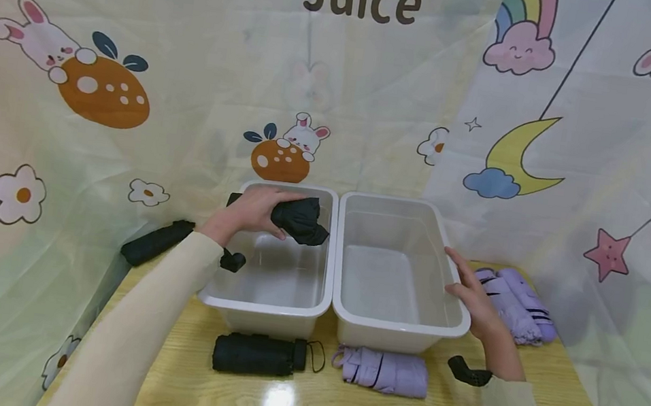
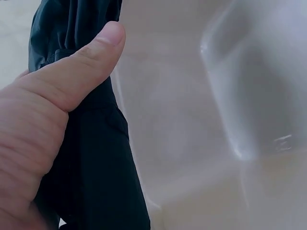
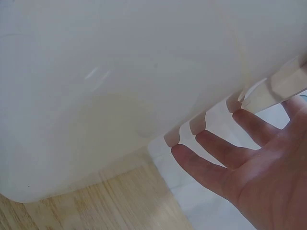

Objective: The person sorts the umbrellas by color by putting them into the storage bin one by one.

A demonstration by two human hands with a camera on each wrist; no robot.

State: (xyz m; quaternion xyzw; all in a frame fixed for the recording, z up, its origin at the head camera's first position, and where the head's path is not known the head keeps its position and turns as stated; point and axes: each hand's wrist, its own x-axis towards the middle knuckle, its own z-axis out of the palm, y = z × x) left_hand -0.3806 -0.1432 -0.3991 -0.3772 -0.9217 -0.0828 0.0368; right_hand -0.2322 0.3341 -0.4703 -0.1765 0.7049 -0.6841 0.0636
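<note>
Over the left white bin [image 1: 262,306], my left hand [image 1: 257,209] grips a folded black umbrella [image 1: 301,219]. In the left wrist view, the thumb lies across the umbrella's dark fabric [image 2: 103,158]; the other fingers are mostly hidden behind it. My right hand [image 1: 475,305] holds the right side rim of the right white bin [image 1: 398,325]. Seen from the right wrist, several fingertips touch the underside of that rim, while in the head view the thumb reaches over its inner edge. The right bin's inside shows only its bare floor and walls.
In front of the bins lie a folded black umbrella [image 1: 257,355] with a cord loop and a folded lilac umbrella [image 1: 383,372]. Another black umbrella [image 1: 156,242] is at the table's left edge. More lilac umbrellas [image 1: 516,305] lie right of the bins. A printed cloth [image 1: 376,100] hangs behind.
</note>
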